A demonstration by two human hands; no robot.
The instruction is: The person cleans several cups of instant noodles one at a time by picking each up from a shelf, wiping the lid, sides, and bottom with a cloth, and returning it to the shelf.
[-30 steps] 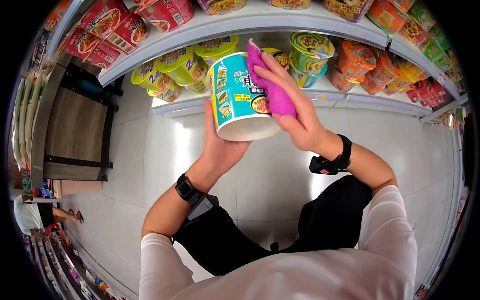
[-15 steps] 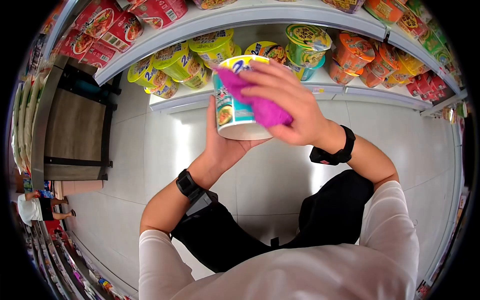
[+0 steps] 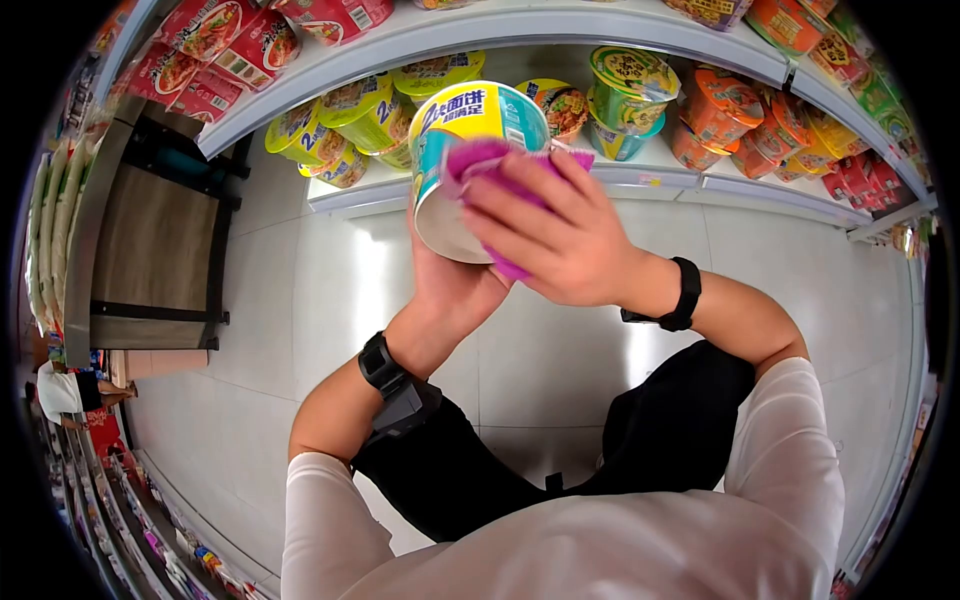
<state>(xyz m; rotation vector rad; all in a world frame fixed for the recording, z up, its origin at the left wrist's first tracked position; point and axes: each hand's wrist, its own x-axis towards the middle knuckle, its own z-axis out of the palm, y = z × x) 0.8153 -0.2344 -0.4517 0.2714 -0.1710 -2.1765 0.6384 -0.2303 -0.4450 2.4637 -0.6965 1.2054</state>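
My left hand [image 3: 455,288] grips a large teal, yellow and white instant noodle tub [image 3: 478,112] from below and behind. The tub tilts so that part of its white underside faces me. My right hand [image 3: 562,238] presses a purple cloth [image 3: 472,160] against the tub's lower side, with its fingers spread across the fabric. Some of the cloth bunches under the right palm, next to the left fingertips. Most of the left hand's fingers are hidden behind the tub.
Ahead, a lower shelf [image 3: 640,180] holds yellow-green noodle tubs [image 3: 355,112], a green-and-yellow tub [image 3: 632,90] and orange tubs [image 3: 720,102]. An upper shelf edge [image 3: 520,28] overhangs them. A wood-panelled stand [image 3: 150,240] is at left; a person [image 3: 65,392] is beyond it.
The tub has tilted, showing more of its underside and its yellow upper band. My right hand has moved the cloth left and down over the tub's side.
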